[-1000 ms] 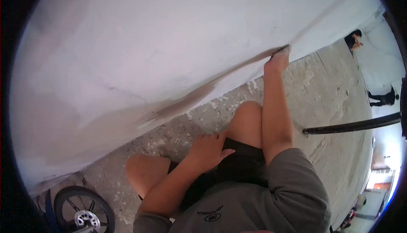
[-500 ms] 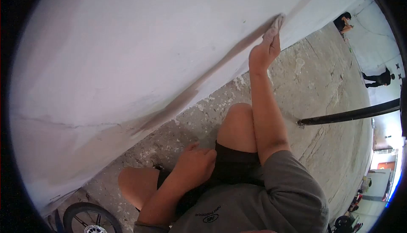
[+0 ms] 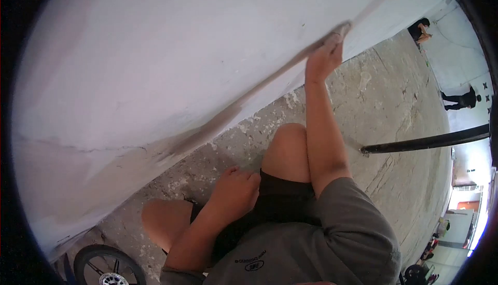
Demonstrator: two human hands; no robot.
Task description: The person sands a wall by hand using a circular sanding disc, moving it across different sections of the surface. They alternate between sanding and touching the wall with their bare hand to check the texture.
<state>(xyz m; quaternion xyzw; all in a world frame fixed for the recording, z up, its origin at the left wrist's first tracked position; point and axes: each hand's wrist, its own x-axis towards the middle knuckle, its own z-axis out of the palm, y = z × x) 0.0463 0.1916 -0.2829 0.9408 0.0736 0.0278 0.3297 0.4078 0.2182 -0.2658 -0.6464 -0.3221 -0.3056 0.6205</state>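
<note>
My right hand (image 3: 326,61) reaches out to the white wall (image 3: 155,51), low down near the floor. Its fingers are closed against a small pale, dusty pad-like piece (image 3: 341,30) pressed to the wall; its exact kind cannot be made out. A long brown-grey band (image 3: 244,101) runs along the lower wall, and the hand is at its upper right part. My left hand (image 3: 236,194) is curled closed over my lap between the knees, away from the wall. The inside of that hand is hidden.
The concrete floor (image 3: 384,93) is rough and stained. A dark pole (image 3: 425,142) stands to the right. A spoked wheel (image 3: 109,269) is at lower left. Two other people are farther off, one crouching (image 3: 418,30) and one standing (image 3: 461,99) near the far wall.
My right hand has shifted slightly on the wall, its fingers now looking more bent and foreshortened. My left hand stays curled over my lap. The whole view has tilted a little.
</note>
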